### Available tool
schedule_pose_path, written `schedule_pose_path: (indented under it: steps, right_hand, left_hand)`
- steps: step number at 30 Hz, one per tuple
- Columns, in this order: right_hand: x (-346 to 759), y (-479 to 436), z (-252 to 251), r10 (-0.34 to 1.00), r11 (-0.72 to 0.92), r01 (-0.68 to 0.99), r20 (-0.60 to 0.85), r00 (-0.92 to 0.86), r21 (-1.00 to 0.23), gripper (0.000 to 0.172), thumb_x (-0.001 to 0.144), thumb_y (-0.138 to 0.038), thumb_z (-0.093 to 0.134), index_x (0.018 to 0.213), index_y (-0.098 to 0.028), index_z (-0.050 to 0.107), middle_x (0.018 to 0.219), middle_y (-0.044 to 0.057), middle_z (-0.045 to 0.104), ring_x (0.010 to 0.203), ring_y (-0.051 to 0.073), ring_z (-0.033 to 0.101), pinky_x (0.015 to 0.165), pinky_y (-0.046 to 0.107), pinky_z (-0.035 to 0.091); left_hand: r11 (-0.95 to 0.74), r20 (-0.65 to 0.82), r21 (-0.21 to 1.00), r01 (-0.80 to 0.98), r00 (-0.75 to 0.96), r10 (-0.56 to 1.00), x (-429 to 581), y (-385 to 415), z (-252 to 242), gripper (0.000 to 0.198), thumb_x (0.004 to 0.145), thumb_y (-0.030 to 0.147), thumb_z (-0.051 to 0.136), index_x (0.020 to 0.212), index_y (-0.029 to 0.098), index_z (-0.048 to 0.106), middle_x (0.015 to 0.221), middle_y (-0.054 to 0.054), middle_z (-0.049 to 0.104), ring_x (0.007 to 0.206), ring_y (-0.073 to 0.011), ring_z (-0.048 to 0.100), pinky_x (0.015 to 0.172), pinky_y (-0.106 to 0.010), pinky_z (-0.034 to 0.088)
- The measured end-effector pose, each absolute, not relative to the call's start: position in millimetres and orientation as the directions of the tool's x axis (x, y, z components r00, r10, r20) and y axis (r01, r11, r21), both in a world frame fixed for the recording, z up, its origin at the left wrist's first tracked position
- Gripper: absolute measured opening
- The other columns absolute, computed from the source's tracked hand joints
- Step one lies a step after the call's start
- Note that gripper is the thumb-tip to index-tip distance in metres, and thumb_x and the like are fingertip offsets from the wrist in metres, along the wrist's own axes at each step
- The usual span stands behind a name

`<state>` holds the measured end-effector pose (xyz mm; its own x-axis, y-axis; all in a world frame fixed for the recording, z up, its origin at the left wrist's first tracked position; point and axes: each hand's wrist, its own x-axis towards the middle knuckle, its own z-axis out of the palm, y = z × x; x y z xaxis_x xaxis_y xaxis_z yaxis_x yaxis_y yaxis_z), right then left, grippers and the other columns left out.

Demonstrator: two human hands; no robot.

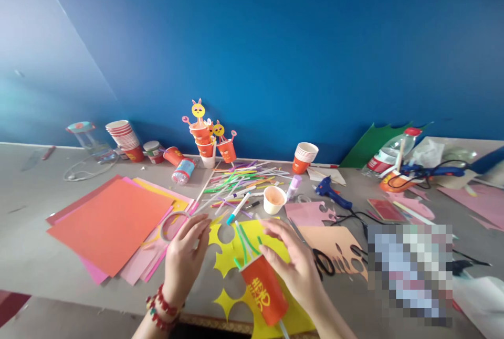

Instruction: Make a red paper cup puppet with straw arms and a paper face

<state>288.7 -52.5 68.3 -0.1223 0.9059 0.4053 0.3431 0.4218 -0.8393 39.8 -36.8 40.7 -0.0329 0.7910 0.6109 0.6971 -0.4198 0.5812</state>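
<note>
My right hand point(293, 261) grips an orange paper cup point(264, 289) tilted toward me, with green straws point(244, 242) poking out of its mouth. My left hand point(185, 257) hovers just left of the cup, fingers spread, holding nothing; a red bead bracelet point(159, 307) circles its wrist. Under both hands lies a yellow sheet point(228, 265) with round holes cut out of it. A roll of clear tape point(172, 226) sits right by my left fingertips.
Orange and pink paper sheets point(110, 223) lie at left. Loose straws and pens point(236, 184), a white cup point(274, 200), a glue stick point(293, 187), a blue glue gun point(331, 192), scissors point(325, 263), stacked cups point(305, 156) and decorated bunny cups point(205, 137) crowd the grey table before a blue wall.
</note>
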Motion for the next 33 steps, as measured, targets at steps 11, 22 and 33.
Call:
schedule_pose_path:
  steps: [11,22,33]
  right_hand:
    - [280,-45,52,0.954,0.3,0.544,0.235,-0.187,-0.784,0.06,0.087,-0.02,0.057,0.145,-0.029,0.044,0.084,0.0,0.072,0.071,0.019,0.07,0.069,0.031,0.057]
    - [301,-22,74,0.993,0.057,-0.192,0.076,-0.089,-0.98,0.06,0.08,-0.037,0.073,0.134,-0.023,0.051,0.08,0.0,0.066,0.068,0.017,0.061,0.062,0.027,0.048]
    - [286,-22,79,0.979,0.168,-0.159,0.183,-0.087,-0.973,0.055,0.087,-0.039,0.071,0.136,-0.026,0.05,0.083,0.003,0.069,0.076,0.022,0.066,0.071,0.033,0.053]
  left_hand:
    - [-0.449,0.569,0.301,0.841,0.22,0.793,31,-20,34,0.025,0.098,0.022,0.047,0.109,0.022,0.071,0.12,-0.008,0.072,0.105,-0.0228,0.071,0.087,-0.033,0.06]
    - [-0.612,0.389,0.305,0.729,0.492,0.779,69,10,49,0.023,0.088,0.014,0.053,0.098,0.021,0.072,0.114,-0.009,0.072,0.101,-0.0252,0.069,0.084,-0.036,0.059]
    - [-0.216,0.193,0.976,0.004,0.431,0.881,102,22,121,0.026,0.087,0.038,0.068,0.093,0.014,0.074,0.094,-0.009,0.071,0.088,-0.0218,0.065,0.077,-0.028,0.051]
